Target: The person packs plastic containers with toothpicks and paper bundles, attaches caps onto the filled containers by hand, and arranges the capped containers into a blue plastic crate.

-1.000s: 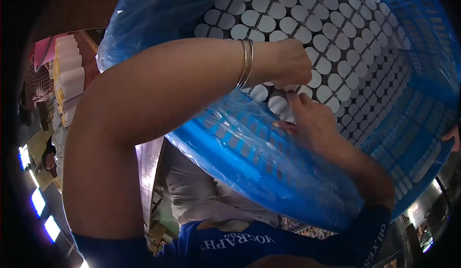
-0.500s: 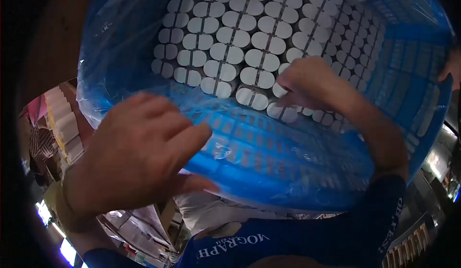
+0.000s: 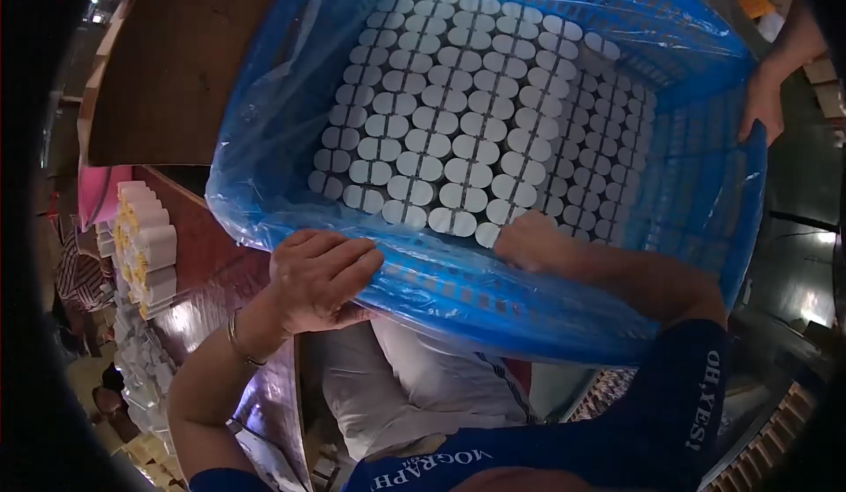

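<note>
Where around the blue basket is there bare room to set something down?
Bare room shows on the reddish surface, between the stacked white pieces and the blue basket. Inside, packed white pieces crowd the basket, with the right hand at their near edge. The left hand and another person's hand occupy parts of the rim.

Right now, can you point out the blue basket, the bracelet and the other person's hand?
Blue basket [image 3: 564,347]: head view, on its near rim.
Bracelet [image 3: 233,338]: head view, on the outer side of the band.
Other person's hand [image 3: 765,109]: head view, on the back of the hand.
</note>
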A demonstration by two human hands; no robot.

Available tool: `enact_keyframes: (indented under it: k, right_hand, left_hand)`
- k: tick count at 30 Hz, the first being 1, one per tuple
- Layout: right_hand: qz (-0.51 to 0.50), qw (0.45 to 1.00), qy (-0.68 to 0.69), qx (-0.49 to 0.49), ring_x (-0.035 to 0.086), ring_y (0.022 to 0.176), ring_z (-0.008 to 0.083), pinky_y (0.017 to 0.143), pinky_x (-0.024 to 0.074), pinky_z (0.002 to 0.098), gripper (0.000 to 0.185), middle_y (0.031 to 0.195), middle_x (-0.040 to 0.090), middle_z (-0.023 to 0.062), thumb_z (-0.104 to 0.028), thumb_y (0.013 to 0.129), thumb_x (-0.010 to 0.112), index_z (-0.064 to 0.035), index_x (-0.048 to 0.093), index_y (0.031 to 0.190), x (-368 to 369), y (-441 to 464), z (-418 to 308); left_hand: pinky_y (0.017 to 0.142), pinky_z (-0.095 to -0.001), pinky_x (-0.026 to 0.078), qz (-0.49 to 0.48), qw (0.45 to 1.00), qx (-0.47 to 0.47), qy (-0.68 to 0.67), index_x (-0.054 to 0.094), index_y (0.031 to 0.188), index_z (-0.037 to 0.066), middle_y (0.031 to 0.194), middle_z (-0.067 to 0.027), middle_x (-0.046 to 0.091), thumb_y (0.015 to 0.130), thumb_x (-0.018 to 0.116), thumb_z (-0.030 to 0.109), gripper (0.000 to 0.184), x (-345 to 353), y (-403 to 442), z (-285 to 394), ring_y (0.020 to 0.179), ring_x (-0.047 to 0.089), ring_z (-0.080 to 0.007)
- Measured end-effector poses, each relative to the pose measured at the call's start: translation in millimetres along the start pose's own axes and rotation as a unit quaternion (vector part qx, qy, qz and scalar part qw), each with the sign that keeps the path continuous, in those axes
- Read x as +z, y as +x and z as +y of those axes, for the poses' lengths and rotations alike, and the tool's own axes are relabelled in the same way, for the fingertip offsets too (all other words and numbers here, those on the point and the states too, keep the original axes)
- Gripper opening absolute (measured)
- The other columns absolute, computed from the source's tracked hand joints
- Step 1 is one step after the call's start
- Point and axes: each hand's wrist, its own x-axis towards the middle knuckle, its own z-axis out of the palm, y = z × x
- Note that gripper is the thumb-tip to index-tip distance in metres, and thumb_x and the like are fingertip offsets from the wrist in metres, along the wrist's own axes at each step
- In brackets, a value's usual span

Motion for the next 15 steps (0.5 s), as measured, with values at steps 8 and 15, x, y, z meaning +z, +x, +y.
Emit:
enact_keyframes:
  k: [8,15]
  right_hand:
    - [0.278,0.897,0.263,0.222,0.065,0.08,0.0288,0.068,0.0498,0.0433,0.031,0.084,0.066,0.0157,-0.03,0.084,0.067,0.0003,0.066,0.092,-39,-15,85]
    - [0.527,0.677,0.397,0.326,0.037,0.132,0.0365,0.106,0.0345,0.0468,0.078,0.142,0.037,0.0231,-0.055,0.093,0.052,-0.0044,0.028,0.148,-2,21,241]
  left_hand:
    - [0.11,-0.0536,0.028,-0.011,0.999,-0.03,0.03,0.047,0.138,0.015,0.143,-0.0121,0.047,0.076,0.067,0.059,0.079,-16,-16,5,0.131,0.046,-0.0307]
    - [0.113,-0.0664,0.006,-0.073,0.979,-0.179,0.064,0.031,0.15,0.018,0.158,-0.0182,0.018,0.079,0.056,0.071,0.092,-17,-79,-5,0.146,0.012,-0.0437]
